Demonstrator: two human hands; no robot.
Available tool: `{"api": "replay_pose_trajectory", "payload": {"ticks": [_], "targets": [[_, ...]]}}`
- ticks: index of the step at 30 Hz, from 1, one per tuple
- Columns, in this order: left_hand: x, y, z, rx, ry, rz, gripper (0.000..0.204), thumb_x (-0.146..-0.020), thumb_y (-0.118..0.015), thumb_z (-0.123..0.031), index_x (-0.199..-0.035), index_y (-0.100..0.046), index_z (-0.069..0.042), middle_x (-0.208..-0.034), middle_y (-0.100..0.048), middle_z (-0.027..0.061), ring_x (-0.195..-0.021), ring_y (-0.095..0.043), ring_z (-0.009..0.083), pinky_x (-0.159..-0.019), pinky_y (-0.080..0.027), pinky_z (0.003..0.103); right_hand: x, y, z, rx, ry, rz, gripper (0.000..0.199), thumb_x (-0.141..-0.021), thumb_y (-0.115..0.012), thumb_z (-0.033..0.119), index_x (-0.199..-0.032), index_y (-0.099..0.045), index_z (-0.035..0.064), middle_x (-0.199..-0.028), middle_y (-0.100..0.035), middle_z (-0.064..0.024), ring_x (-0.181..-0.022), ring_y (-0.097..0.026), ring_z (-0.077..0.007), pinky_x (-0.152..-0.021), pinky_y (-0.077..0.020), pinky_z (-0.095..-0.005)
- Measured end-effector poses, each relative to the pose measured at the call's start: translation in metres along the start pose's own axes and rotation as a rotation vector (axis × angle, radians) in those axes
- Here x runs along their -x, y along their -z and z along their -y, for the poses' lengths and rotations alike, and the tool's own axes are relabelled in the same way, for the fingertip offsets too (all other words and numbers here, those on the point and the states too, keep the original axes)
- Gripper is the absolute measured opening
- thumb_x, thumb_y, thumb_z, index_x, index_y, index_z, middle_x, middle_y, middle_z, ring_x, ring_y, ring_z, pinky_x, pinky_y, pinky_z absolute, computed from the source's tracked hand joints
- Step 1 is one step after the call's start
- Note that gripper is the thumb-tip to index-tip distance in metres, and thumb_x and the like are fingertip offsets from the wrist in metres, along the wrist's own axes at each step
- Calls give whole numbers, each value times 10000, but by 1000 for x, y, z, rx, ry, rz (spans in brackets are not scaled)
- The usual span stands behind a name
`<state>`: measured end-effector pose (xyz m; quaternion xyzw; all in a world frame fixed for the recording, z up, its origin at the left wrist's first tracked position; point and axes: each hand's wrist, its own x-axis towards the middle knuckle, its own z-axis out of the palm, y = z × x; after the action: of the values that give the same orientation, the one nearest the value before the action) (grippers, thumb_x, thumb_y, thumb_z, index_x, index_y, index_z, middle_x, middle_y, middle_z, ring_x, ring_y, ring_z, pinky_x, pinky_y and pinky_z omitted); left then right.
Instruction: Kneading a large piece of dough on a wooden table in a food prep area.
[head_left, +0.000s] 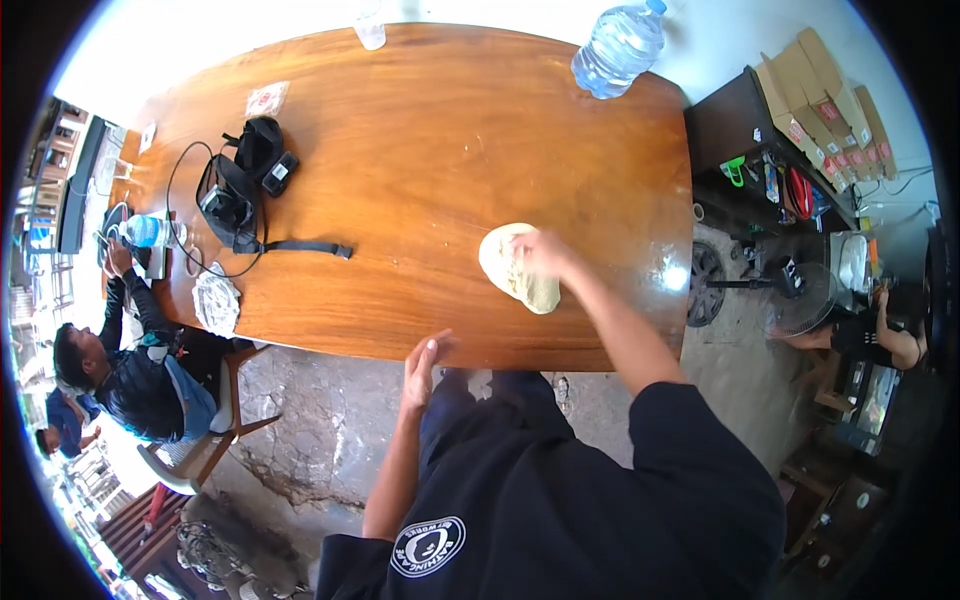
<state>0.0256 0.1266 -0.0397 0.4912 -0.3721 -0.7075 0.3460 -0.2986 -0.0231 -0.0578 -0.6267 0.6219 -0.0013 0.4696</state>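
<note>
A pale yellow, soft-looking piece that resembles a folded cloth [508, 262] lies on the wooden table [420, 150], right of the middle and toward the near side. My right hand [543, 254] is over its right part and seems to touch it. Motion blurs those fingers, so their grip does not show. Just at the near table edge, my left hand [428, 358] is held up with its fingers stretched out and nothing in it. Its fingertips are slightly blurred.
Black straps with a small device [235, 195] and a cable lie at the table's left. Crumpled clear plastic [216, 300] sits near the left corner. A large water bottle [618, 50] and a clear cup [370, 30] stand at the far edge. A person [150, 385] sits on the left.
</note>
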Motion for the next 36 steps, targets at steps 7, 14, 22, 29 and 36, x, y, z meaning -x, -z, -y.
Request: {"api": "replay_pose_trajectory", "payload": {"ticks": [7, 14, 22, 29, 36], "targets": [[-77, -6, -5, -309, -64, -59, 454, -1028, -524, -355, -1184, -650, 52, -1123, -690, 145, -1082, -629, 206, -963, -472, 350, -9, -58, 27, 457, 243, -959, 252, -918, -609, 228, -1089, -680, 58, -1206, -669, -85, -1023, -593, -310, -956, -441, -443], [-149, -85, -37, -639, -319, 64, 388, -1021, -528, -361, -1173, -684, -40, -1124, -666, 157, -1077, -628, 299, -922, -479, 376, 108, -25, -25, -296, 121, -1139, 259, -989, -520, 167, -1063, -707, 4, -1089, -704, -174, -983, -660, -350, -982, -465, -458], [-223, -103, -4, -1055, -652, 183, 512, -991, -526, -419, -1391, -552, -99, -1420, -527, 168, -1369, -410, 392, -1166, -295, 452, 31, -151, -31, -177, -189, -1192, 645, -1046, -276, 446, -1455, -416, -32, -1556, -366, -204, -1503, -191, -374, -1211, -102, -515], [-131, -164, 31, -23, -10, -226, 777, -1012, -436, -540, -1574, -212, -53, -1552, -318, 228, -1454, -272, 346, -1184, -229, 409, -20, -76, -39, -924, -70, -977, 522, -1023, -427, 400, -1244, -623, -30, -1250, -648, -198, -1133, -623, -295, -957, -486, -400], [-57, -73, 67, -366, 340, -218, 628, -1061, -381, -420, -1510, -339, 15, -1523, -385, 214, -1436, -330, 298, -1186, -248, 398, 37, -100, 42, 194, 513, -846, 463, -1002, -420, 343, -1310, -585, 39, -1255, -643, -158, -1215, -578, -335, -1070, -400, -473]]}}
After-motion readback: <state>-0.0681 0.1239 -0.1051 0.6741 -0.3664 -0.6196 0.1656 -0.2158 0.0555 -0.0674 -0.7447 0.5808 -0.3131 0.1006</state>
